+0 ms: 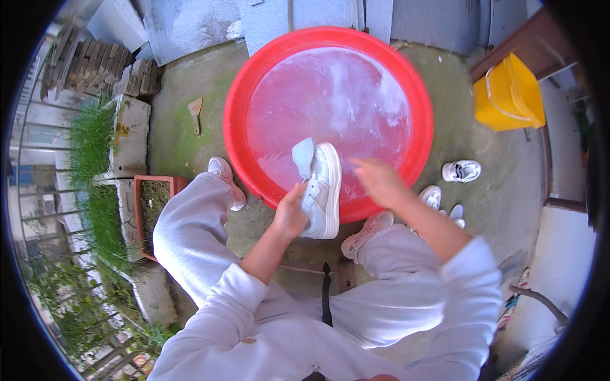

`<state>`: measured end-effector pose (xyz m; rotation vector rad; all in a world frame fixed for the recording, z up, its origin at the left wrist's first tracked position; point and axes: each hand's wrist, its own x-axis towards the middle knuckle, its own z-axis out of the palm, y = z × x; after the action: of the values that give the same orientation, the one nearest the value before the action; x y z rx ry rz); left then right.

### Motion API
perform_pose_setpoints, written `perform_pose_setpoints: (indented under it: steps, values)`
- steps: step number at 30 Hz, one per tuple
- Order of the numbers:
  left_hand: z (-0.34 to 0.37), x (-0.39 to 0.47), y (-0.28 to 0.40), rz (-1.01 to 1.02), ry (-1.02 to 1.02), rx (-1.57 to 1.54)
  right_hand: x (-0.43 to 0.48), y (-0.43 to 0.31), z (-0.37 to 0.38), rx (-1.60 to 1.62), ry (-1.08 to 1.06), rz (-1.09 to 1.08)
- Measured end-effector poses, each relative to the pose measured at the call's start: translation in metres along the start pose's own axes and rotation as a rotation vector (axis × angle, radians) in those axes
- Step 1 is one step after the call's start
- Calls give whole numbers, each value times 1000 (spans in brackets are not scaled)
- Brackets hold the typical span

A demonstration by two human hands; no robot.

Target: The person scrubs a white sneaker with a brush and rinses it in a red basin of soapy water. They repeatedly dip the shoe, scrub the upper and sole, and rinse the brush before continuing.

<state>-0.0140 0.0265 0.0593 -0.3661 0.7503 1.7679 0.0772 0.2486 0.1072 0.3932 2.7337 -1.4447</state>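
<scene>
My left hand (pixel 290 214) grips a white sneaker (pixel 326 190) by its upper near the eyelets. The shoe is held upright on its heel end, toe pointing away from me, with its thick sole facing right. Its pale tongue (pixel 303 155) is pulled out and flops to the left; no lace shows in the visible eyelets. Below and beyond the shoe stands a large red plastic basin (pixel 234 119) with cloudy, foamy water (pixel 305 95). Over the basin's near right side, my right hand (pixel 381 185) is blurred by motion, apart from the shoe; whether it holds anything is unclear.
A yellow bucket (pixel 507 97) stands at the right. Several loose shoes, including a white sneaker (pixel 462 171), lie on the concrete floor right of the basin. A scraper (pixel 195 114) lies to the left. Bricks (pixel 97 62), a planter (pixel 177 183) and grass (pixel 90 138) line the left side.
</scene>
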Motion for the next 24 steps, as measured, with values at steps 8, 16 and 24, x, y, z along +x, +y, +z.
perform_pose_setpoints:
  steps: [8, 16, 24]
  values:
    - [-2, -18, 4, 140, -111, 17, 61, -67, 131, -84, 466, 200]
    - [-11, -27, 9, 17, -24, 116, 24, -57, 196, 256, 602, 300]
    - [-56, 9, -54, -6, -51, 937, 29, 38, 160, 331, 430, 442]
